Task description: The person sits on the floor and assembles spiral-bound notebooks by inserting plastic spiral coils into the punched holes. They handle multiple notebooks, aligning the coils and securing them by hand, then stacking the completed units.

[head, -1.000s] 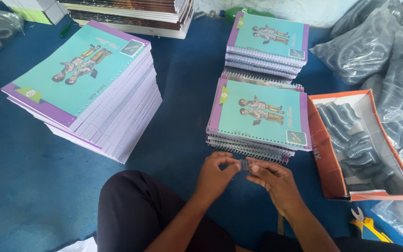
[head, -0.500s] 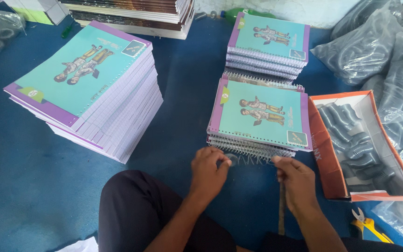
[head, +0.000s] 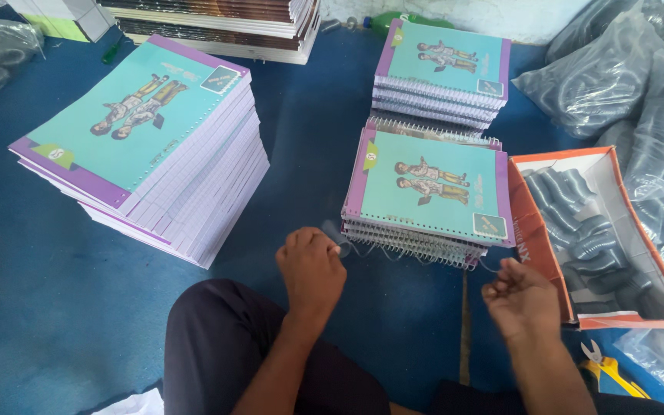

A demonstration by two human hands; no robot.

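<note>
Wire coil [head: 416, 253] stretches between my hands before the spiral-bound notebook stack [head: 430, 192] (on blue floor): left hand [head: 310, 265] pinches one end, right hand [head: 518, 296] pinches the other.

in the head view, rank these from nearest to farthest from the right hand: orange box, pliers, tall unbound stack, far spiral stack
From the right hand:
1. Orange box, just to its right, almost touching.
2. Pliers, lower right on the floor.
3. Far spiral stack, straight ahead, behind the near stack.
4. Tall unbound stack, far across on the left.
</note>
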